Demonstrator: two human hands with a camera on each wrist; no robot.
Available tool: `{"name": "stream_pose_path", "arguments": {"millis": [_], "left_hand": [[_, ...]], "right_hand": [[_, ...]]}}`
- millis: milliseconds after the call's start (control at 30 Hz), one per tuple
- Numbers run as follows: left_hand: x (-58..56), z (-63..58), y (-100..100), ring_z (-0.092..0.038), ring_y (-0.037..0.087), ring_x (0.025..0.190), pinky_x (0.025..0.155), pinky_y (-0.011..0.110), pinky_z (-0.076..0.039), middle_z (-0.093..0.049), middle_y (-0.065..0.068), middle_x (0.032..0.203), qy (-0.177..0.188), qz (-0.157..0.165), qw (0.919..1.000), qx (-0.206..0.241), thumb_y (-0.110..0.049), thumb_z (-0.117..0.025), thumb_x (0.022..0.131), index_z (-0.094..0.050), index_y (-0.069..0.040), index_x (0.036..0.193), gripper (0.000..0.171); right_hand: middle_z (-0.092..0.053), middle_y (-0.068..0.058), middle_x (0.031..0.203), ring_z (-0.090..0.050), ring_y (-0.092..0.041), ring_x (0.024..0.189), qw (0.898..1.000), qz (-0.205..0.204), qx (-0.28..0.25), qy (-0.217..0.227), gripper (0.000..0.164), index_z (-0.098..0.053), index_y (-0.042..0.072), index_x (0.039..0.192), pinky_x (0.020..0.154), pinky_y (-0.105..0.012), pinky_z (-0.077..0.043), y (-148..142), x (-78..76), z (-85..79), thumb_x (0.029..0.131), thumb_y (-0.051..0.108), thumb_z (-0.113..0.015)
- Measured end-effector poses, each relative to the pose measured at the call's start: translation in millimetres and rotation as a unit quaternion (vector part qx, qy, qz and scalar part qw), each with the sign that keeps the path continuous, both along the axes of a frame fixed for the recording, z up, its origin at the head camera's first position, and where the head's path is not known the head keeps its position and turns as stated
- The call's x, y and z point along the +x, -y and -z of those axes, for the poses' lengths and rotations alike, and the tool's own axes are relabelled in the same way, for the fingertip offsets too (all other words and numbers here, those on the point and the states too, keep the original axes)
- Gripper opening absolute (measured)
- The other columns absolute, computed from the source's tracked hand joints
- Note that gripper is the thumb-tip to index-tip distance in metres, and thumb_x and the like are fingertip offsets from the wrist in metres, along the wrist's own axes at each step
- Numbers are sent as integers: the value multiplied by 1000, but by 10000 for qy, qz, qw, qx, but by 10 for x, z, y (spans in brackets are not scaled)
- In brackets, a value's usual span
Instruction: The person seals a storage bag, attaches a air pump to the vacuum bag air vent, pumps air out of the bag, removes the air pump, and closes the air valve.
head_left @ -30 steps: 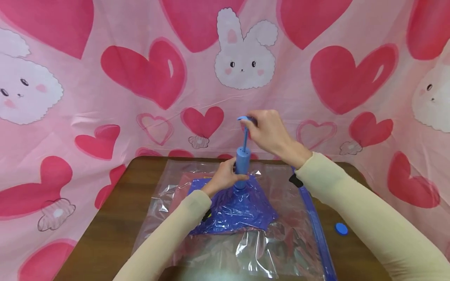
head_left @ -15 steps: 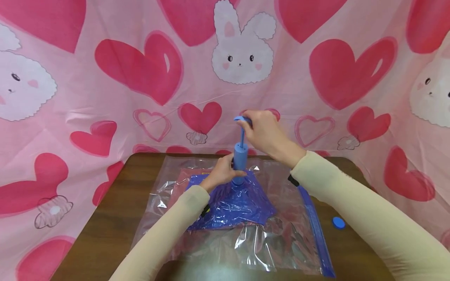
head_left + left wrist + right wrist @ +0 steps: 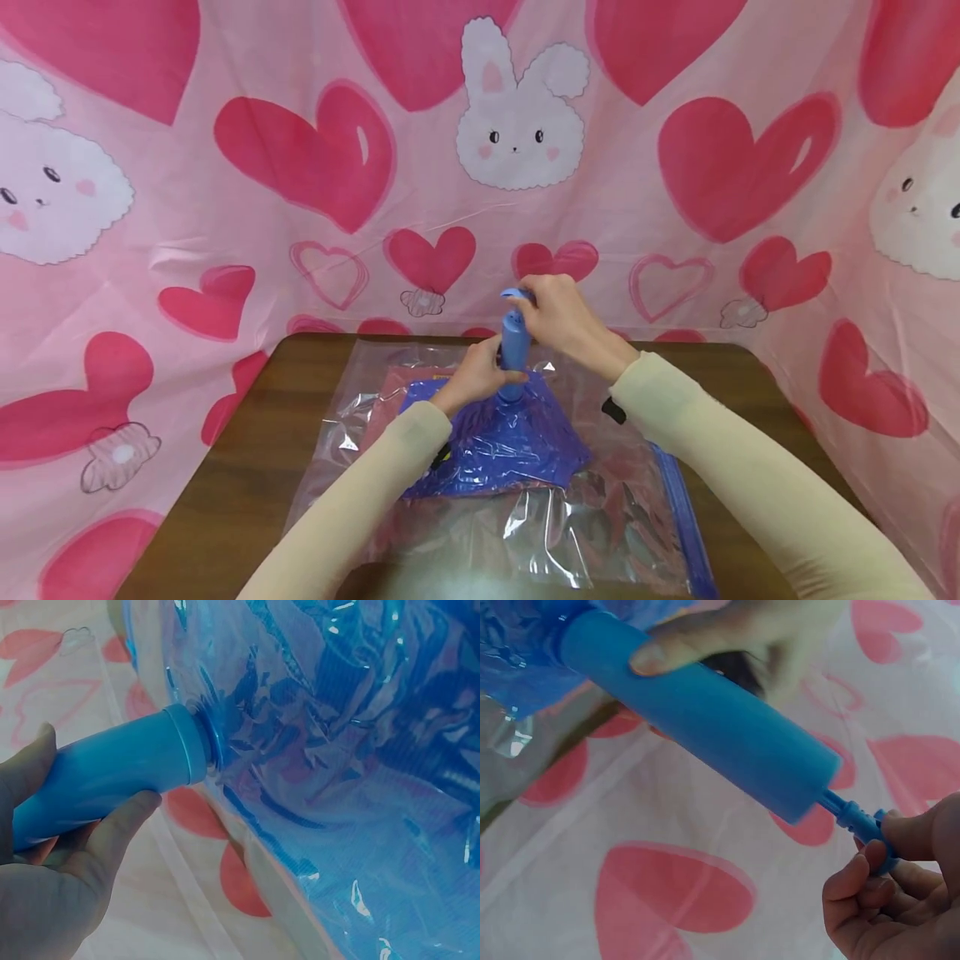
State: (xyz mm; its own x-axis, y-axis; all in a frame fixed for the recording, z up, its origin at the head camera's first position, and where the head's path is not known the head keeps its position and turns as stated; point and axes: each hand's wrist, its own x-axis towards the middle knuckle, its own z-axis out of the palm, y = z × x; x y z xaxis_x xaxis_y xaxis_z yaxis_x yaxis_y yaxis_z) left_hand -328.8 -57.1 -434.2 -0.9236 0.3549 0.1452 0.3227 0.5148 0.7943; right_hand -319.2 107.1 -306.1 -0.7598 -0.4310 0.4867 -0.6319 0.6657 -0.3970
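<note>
A blue hand pump (image 3: pixel 514 350) stands upright on a clear vacuum storage bag (image 3: pixel 615 500), its base against the bag over a blue-purple folded item (image 3: pixel 517 450). My left hand (image 3: pixel 476 375) grips the pump's barrel, with thumb and fingers round it in the left wrist view. My right hand (image 3: pixel 558 308) holds the pump's handle (image 3: pixel 877 840) at the top, fingers curled round it. Only a short length of rod shows between handle and barrel in the right wrist view. The bag looks wrinkled and drawn up around the pump's base.
The bag lies on a brown wooden table (image 3: pixel 247 442), its blue zip edge (image 3: pixel 686 525) along the right side. Pink cloth with hearts and rabbits (image 3: pixel 420 167) hangs close behind the table and at both sides.
My right hand has lowered the pump's handle, so the rod has slid down into the barrel. The blue disc on the right is now hidden by my right sleeve. My left hand keeps its grip.
</note>
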Motion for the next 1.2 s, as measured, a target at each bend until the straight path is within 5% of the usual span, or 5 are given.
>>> {"name": "stream_pose_path", "arguments": {"millis": [333, 700, 933, 1200], "left_hand": [[25, 95, -30, -71, 33, 114, 98, 49, -55, -71, 16, 125, -16, 31, 10000, -24, -14, -89, 87, -60, -2, 137, 59], [-7, -18, 18, -68, 36, 119, 100, 50, -54, -69, 18, 131, -16, 92, 9999, -65, -14, -88, 89, -57, -1, 141, 63], [-52, -55, 29, -69, 37, 117, 99, 49, -55, -69, 19, 129, -69, 110, 9998, -146, -12, -89, 87, -57, 1, 139, 62], [-62, -23, 87, -63, 36, 127, 104, 49, -51, -64, 16, 139, 186, 332, 9991, -211, -19, -87, 90, -52, -2, 148, 70]], "right_hand": [[-44, -1, 59, -42, -19, 51, 9986, -117, -138, -507, 17, -70, 1, 86, 51, -35, -37, -39, 65, -139, 101, 10, -72], [-65, -9, 72, -64, -20, 60, 9996, 62, 238, 134, 15, -73, -4, 102, 61, -37, -60, -2, 57, -5, 99, 10, -75], [-68, -8, 76, -67, -19, 63, 9999, -27, 36, 140, 17, -74, -4, 108, 68, -39, -62, -2, -1, 141, 99, 11, -75], [-62, -17, 131, -65, -30, 101, 9975, 236, -254, 612, 75, -50, 1, 148, 85, -46, -59, -44, 92, 356, 91, 36, -84]]}}
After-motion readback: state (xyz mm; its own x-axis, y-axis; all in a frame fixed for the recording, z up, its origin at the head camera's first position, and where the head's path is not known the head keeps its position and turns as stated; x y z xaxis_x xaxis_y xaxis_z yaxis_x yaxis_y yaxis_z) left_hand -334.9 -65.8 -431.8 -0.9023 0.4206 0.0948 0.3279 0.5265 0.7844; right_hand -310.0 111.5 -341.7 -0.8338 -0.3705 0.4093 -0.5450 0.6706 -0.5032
